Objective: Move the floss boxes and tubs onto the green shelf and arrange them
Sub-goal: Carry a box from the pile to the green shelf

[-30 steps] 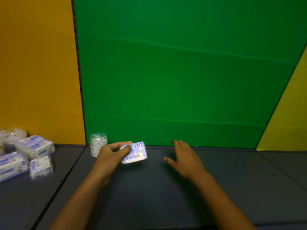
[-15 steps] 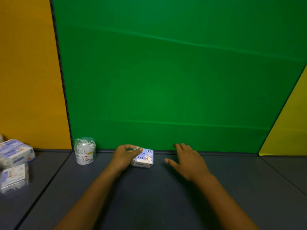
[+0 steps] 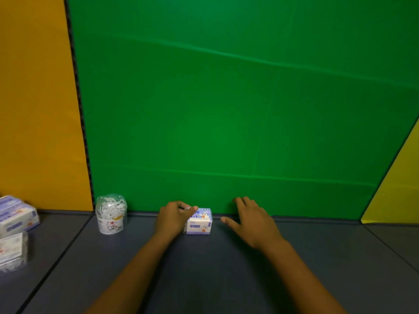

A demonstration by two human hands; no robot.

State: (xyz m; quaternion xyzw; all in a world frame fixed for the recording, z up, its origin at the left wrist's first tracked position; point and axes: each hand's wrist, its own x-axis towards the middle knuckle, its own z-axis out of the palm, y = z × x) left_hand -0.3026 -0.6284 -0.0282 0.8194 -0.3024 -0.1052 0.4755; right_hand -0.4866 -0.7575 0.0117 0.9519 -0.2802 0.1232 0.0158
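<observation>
two hands are in view over the grey shelf [image 3: 226, 268] below the green back panel [image 3: 226, 109]. your left grip [image 3: 172, 219] grasps a small floss box [image 3: 199, 222], thumb across its top, the box resting on the shelf against the green panel. your right grip [image 3: 251, 219] is released, fingers spread just right of the box and apart from it. well left of your left grip a clear floss tub [image 3: 110, 215] stands upright near the panel's left edge. farther left, below the orange panel [image 3: 34, 98], more floss boxes [image 3: 15, 216] lie at the frame edge, a clear pack [image 3: 12, 251] in front of them.
</observation>
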